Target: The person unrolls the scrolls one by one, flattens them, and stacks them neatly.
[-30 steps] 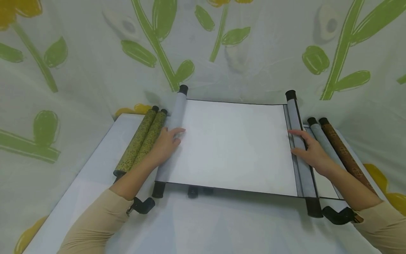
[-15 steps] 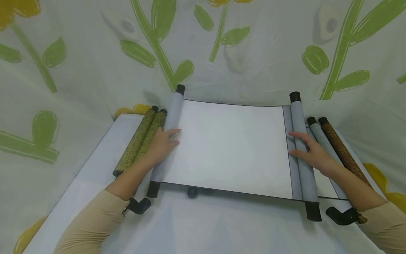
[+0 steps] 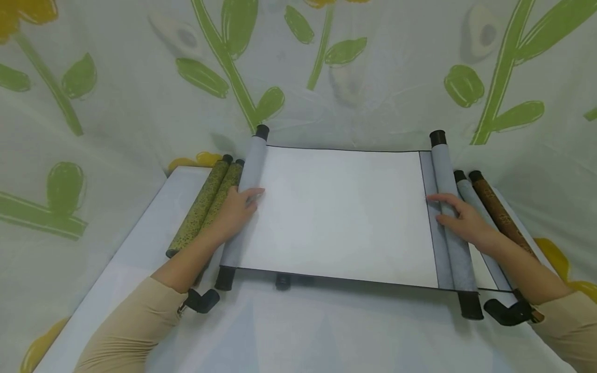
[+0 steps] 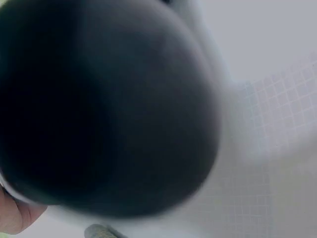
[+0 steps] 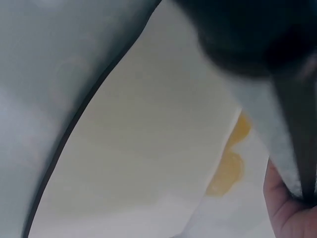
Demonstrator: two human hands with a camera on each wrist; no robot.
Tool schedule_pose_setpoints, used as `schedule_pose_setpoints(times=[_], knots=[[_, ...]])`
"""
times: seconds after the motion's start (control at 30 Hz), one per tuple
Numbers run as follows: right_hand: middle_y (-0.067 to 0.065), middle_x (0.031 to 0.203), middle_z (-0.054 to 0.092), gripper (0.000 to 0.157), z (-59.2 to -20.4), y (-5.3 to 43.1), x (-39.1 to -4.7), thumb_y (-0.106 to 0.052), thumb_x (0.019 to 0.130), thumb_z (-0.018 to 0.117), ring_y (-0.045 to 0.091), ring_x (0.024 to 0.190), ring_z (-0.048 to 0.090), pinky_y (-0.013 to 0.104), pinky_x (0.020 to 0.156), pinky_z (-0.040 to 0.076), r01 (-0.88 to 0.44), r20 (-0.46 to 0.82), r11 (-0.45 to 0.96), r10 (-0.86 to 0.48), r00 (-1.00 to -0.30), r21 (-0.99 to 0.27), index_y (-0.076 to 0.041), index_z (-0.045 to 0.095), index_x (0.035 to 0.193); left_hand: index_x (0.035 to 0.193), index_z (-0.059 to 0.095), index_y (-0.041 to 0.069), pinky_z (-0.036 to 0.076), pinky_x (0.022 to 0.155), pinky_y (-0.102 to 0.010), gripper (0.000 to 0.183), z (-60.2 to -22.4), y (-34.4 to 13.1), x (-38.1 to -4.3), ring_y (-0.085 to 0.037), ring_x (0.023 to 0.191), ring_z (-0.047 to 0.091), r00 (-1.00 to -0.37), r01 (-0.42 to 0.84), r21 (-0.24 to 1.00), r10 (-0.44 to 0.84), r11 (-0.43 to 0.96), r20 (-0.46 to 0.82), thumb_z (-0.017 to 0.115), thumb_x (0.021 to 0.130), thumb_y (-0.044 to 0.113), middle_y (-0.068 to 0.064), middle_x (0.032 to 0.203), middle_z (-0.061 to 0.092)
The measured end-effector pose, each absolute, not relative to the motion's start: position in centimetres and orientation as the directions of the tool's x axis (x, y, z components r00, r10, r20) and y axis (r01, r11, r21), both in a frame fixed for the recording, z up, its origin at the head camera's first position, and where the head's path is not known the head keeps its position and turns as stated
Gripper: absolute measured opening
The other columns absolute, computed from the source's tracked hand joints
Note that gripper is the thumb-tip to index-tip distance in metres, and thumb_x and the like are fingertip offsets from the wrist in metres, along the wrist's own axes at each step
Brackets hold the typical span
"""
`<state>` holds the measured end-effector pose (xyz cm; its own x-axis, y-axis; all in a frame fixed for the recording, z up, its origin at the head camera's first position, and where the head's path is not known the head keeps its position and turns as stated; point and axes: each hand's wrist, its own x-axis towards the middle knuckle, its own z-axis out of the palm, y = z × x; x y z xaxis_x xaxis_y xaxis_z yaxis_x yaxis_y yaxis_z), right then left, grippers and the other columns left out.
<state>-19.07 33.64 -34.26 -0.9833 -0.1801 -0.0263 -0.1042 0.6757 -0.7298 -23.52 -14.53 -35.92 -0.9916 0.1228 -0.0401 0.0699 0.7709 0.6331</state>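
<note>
The scroll (image 3: pixel 345 212) is spread over the counter (image 3: pixel 317 334), its white sheet longest from left to right; its two rollers point away from the person, the far ends leaning inward; the hands are well apart, the left hand (image 3: pixel 235 212) gripping the left roller (image 3: pixel 255 158), the right hand (image 3: pixel 466 220) gripping the right roller (image 3: pixel 446 171); the sheet's near edge slopes slightly down to the right, one black cap (image 3: pixel 282 281) showing under it; the counter's pale surface stretches before that edge and to the far left; two green rolls (image 3: pixel 199 207) crowd the left roller; beyond the right roller lie one grey roll (image 3: pixel 474 196) and one brown roll (image 3: pixel 498 204), side by side.
</note>
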Motion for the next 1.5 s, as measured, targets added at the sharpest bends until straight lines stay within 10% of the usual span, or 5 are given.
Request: schedule_pose_setpoints(times=[0.53, 1.1, 1.5], knots=[[0.031, 0.152, 0.010, 0.053, -33.9, 34.7, -19.1, -0.017, 0.098, 0.049, 0.050, 0.135, 0.013, 0.064, 0.096, 0.024, -0.025, -0.108, 0.685, -0.151, -0.983, -0.728, -0.006, 0.029, 0.146, 0.141, 0.046, 0.015, 0.044, 0.088, -0.053, 0.051, -35.6, -14.6, -24.0, -0.042, 0.115, 0.045, -0.992, 0.046, 0.658, 0.114, 0.752, -0.060, 0.059, 0.092, 0.022, -0.031, 0.136, 0.030], [0.030, 0.153, 0.007, 0.055, -33.9, 36.1, -19.6, -0.019, 0.098, 0.049, 0.051, 0.138, 0.006, 0.068, 0.099, 0.016, 0.017, -0.139, 0.717, -0.111, -0.984, -0.697, -0.005, 0.026, 0.147, 0.142, 0.043, 0.011, 0.039, 0.060, -0.033, 0.046, -35.1, -15.4, -24.1, -0.025, 0.077, 0.042, -0.984, 0.158, 0.624, 0.174, 0.766, 0.036, 0.044, 0.096, 0.013, -0.028, 0.116, 0.039], [0.033, 0.151, 0.011, 0.056, -34.0, 36.6, -19.5, -0.019, 0.098, 0.049, 0.053, 0.135, 0.009, 0.068, 0.097, 0.019, 0.020, -0.146, 0.731, -0.108, -0.983, -0.682, -0.004, 0.025, 0.146, 0.139, 0.047, 0.014, 0.045, 0.071, -0.040, 0.052, -35.1, -15.6, -24.7, -0.032, 0.093, 0.047, -0.990, 0.104, 0.636, 0.143, 0.765, -0.011, 0.061, 0.089, 0.015, -0.030, 0.128, 0.037]])
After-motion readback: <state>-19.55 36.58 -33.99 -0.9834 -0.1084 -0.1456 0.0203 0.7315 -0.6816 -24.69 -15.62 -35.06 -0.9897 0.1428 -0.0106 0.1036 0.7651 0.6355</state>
